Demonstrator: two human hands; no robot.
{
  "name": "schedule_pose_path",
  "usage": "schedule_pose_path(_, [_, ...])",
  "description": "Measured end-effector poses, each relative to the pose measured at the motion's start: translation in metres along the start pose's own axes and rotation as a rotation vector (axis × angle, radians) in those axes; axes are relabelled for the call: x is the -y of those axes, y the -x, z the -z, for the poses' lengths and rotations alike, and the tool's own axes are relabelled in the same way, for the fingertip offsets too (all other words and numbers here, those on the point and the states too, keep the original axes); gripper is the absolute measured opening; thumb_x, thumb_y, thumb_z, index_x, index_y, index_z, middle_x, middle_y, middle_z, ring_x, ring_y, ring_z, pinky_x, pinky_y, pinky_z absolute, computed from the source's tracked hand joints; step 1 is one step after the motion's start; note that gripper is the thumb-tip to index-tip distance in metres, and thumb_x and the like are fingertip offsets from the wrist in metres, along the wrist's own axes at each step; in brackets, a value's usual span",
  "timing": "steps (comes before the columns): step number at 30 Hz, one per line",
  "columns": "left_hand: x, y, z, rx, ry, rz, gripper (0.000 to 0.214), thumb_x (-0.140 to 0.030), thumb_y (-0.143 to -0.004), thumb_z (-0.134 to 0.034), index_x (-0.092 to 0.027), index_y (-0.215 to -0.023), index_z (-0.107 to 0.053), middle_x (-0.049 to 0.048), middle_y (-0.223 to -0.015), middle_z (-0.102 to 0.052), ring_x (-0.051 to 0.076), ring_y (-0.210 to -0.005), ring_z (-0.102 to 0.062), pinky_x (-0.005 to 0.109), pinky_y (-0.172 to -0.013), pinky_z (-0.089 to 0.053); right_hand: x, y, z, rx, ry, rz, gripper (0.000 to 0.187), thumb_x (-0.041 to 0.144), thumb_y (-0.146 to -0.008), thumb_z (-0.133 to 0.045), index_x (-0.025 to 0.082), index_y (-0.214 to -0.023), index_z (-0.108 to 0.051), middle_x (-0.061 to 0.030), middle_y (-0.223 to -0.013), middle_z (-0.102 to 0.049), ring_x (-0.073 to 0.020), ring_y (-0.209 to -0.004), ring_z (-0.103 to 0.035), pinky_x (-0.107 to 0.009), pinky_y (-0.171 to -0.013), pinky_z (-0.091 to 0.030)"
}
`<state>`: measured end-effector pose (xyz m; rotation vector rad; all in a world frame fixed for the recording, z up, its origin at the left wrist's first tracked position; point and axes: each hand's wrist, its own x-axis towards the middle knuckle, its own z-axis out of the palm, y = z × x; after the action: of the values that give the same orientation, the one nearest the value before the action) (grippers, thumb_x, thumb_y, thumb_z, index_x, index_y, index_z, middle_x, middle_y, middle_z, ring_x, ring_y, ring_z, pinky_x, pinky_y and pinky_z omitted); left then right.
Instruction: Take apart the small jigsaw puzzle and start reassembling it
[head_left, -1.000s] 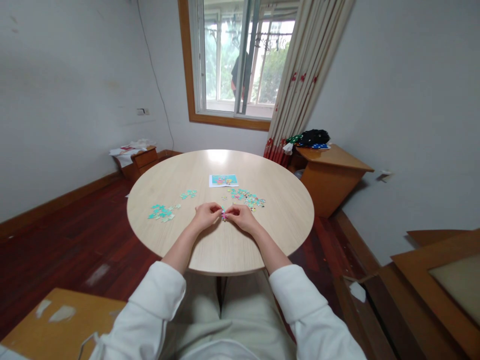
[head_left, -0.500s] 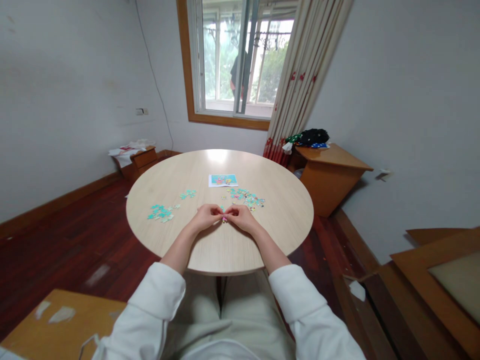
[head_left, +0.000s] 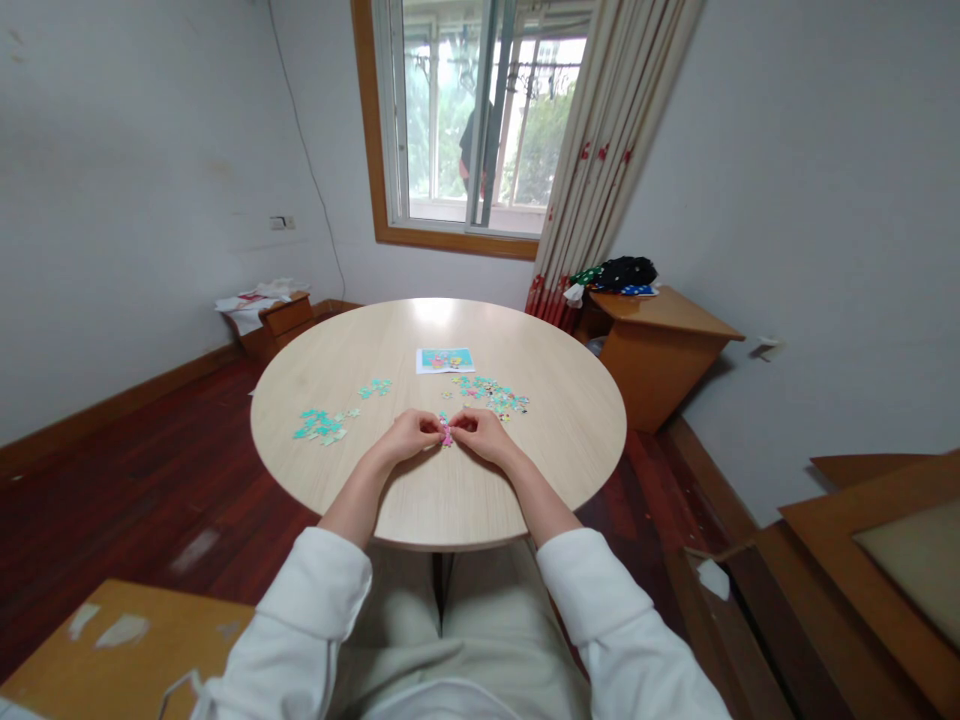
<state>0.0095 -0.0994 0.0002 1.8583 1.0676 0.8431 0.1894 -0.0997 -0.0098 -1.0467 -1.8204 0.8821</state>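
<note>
Between my two hands, close over the table, sits a small pink cluster of jigsaw puzzle pieces (head_left: 447, 432). My left hand (head_left: 411, 434) is closed, its thumb and fingertips pinched at the cluster's left side. From the right, my right hand (head_left: 481, 434) pinches at the same cluster. The fingers partly hide the pieces, so how they fit together cannot be made out. Loose puzzle pieces (head_left: 491, 393) in teal, white and pink lie just beyond my right hand. Farther left is a pile of teal pieces (head_left: 321, 426), with a smaller teal group (head_left: 375, 388) above it.
The round wooden table (head_left: 330, 340) carries a printed picture card (head_left: 445, 360) at its middle. A cabinet with cloths (head_left: 667, 330) stands at the back right, a low drawer unit (head_left: 288, 316) at the back left. A person (head_left: 476, 150) is beyond the window.
My hands have parted slightly at the fingertips, so more of the pink cluster shows between them. The loose piles have not moved on the table.
</note>
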Motion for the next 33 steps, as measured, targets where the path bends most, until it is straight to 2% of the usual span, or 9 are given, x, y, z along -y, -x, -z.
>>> schedule_pose_path(6, [0.000, 0.000, 0.000, -0.025, -0.058, 0.004, 0.018, -0.029, -0.065, -0.064, -0.012, -0.069, -0.071, 0.0040, -0.064, -0.068, 0.014, -0.062, -0.059, 0.023, -0.059, -0.043, 0.005, 0.002, 0.001, 0.022, 0.021, 0.000, 0.012, 0.024, -0.067, -0.065, 0.014, -0.072, -0.068, -0.0028, -0.071, -0.067, -0.0128, -0.066, -0.058, -0.025, -0.064, -0.045])
schedule_pose_path(14, [0.003, -0.002, -0.001, -0.024, -0.074, -0.009, 0.017, -0.026, -0.065, -0.061, -0.012, -0.068, -0.070, 0.0040, -0.066, -0.068, 0.013, -0.063, -0.058, 0.024, -0.062, -0.043, 0.005, 0.002, 0.000, 0.060, 0.003, -0.033, 0.010, 0.020, -0.067, -0.063, 0.014, -0.072, -0.067, -0.0011, -0.067, -0.064, -0.0108, -0.061, -0.055, -0.023, -0.060, -0.043])
schedule_pose_path(21, [0.006, -0.003, -0.003, -0.040, -0.054, 0.000, 0.019, -0.029, -0.063, -0.064, -0.012, -0.069, -0.069, 0.0031, -0.063, -0.066, 0.013, -0.060, -0.056, 0.023, -0.058, -0.040, 0.006, 0.002, 0.000, 0.067, 0.010, -0.041, 0.010, 0.021, -0.067, -0.063, 0.013, -0.072, -0.067, -0.0004, -0.064, -0.063, -0.0100, -0.059, -0.052, -0.023, -0.058, -0.042])
schedule_pose_path(33, [0.011, -0.006, 0.000, -0.161, -0.104, 0.009, 0.018, -0.029, -0.062, -0.062, -0.013, -0.067, -0.067, 0.0022, -0.063, -0.065, 0.013, -0.059, -0.055, 0.025, -0.058, -0.040, 0.006, 0.003, 0.001, 0.053, 0.029, -0.033, 0.008, 0.018, -0.066, -0.062, 0.015, -0.071, -0.067, -0.0003, -0.065, -0.063, -0.0108, -0.061, -0.055, -0.023, -0.059, -0.043])
